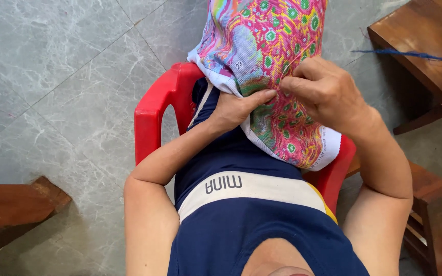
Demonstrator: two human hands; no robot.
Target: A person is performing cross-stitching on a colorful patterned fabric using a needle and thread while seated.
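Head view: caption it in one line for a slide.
Seated on a red plastic chair, left hand and right hand work a multicoloured cross-stitch cloth.

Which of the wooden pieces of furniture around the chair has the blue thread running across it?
The wooden furniture at the upper right: the blue thread crosses above its top. The wooden piece at lower left and the one at lower right have no thread over them.
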